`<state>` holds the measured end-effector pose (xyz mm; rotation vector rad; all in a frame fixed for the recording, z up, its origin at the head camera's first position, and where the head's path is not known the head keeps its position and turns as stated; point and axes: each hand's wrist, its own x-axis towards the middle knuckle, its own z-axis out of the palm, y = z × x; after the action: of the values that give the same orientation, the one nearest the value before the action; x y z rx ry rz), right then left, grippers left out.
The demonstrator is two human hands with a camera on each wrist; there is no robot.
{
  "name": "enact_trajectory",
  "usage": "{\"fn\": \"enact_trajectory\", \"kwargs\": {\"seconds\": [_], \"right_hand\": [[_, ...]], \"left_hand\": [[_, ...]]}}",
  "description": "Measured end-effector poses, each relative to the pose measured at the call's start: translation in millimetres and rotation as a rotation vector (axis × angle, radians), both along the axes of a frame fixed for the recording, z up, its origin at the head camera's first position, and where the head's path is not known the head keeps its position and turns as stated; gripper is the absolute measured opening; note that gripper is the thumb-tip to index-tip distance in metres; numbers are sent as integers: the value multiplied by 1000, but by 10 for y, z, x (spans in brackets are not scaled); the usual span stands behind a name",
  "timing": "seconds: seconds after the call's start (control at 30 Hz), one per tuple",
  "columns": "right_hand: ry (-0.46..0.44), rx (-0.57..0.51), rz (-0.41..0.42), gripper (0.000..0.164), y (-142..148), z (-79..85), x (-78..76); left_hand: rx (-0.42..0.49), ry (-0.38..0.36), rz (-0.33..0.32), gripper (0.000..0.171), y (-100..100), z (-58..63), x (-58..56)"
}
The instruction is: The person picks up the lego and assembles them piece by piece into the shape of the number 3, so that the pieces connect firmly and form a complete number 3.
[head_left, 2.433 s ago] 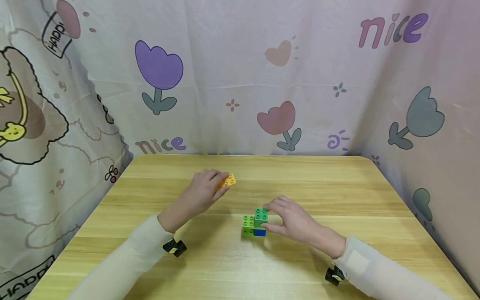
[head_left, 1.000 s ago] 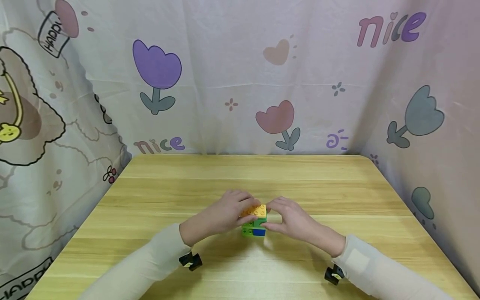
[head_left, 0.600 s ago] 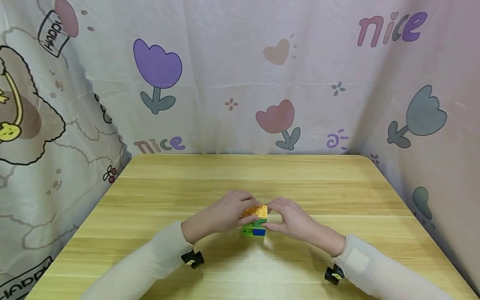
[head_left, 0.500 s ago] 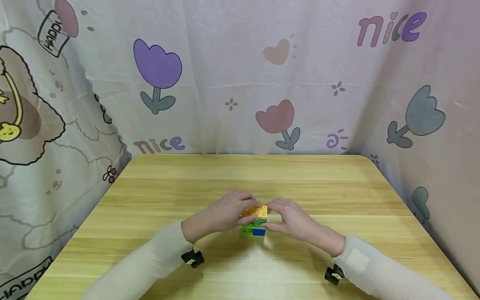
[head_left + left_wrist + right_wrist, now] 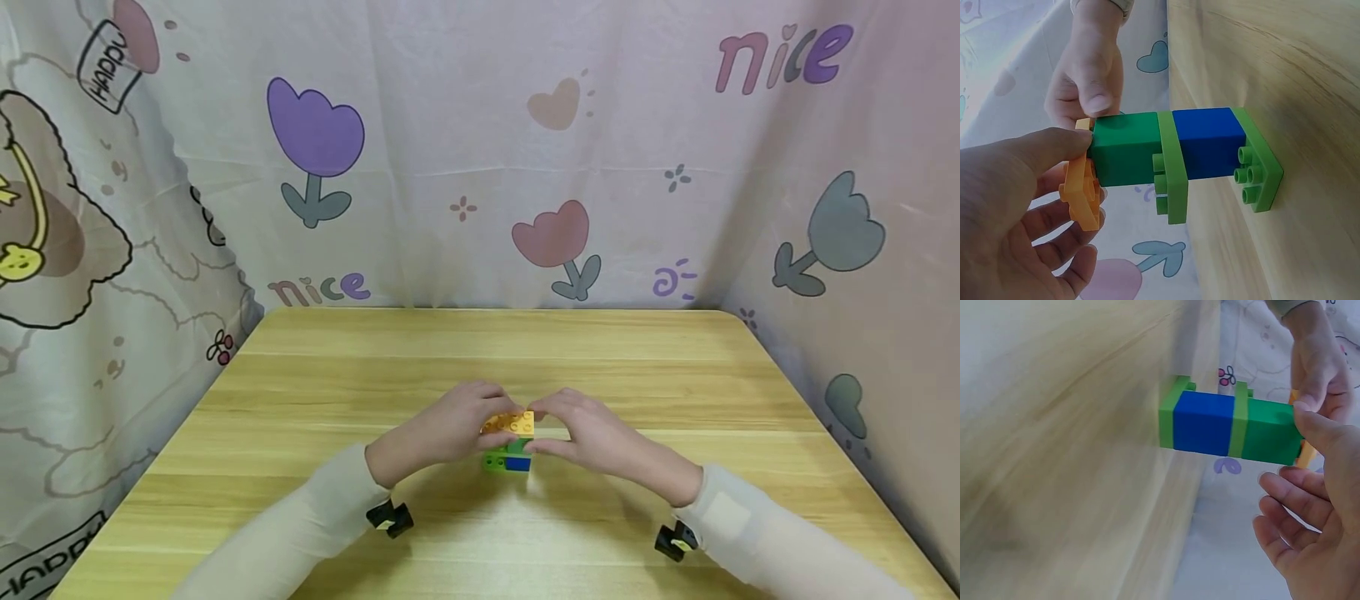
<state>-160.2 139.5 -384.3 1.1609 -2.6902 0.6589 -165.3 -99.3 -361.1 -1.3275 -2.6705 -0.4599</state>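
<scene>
A small tower of toy building bricks stands on the table in the head view. From the bottom up, the left wrist view shows a lime plate, a blue brick, a second lime plate and a dark green brick. An orange plate brick lies across the top, overhanging to the left. My left hand pinches the orange piece between thumb and fingers. From the other side, my right hand holds the dark green brick near its top edge, thumb in front and index finger behind.
The wooden tabletop runs back to a patterned cloth, which also hangs at both sides. A small black device sits on the left wrist and another on the right wrist.
My left hand has brought the orange plate brick from the back left onto the tower's top. Since half a second ago, my right hand and forearm have shifted slightly to the right.
</scene>
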Motion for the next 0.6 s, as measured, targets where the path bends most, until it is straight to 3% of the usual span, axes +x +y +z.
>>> {"fn": "enact_trajectory", "kwargs": {"seconds": [0.33,0.6], "right_hand": [[109,19,12,44,25,59,27],[275,0,62,38,-1,-25,14]], "left_hand": [[-24,-34,18,35,20,24,-20],[-11,-55,104,39,17,-19,35]]}}
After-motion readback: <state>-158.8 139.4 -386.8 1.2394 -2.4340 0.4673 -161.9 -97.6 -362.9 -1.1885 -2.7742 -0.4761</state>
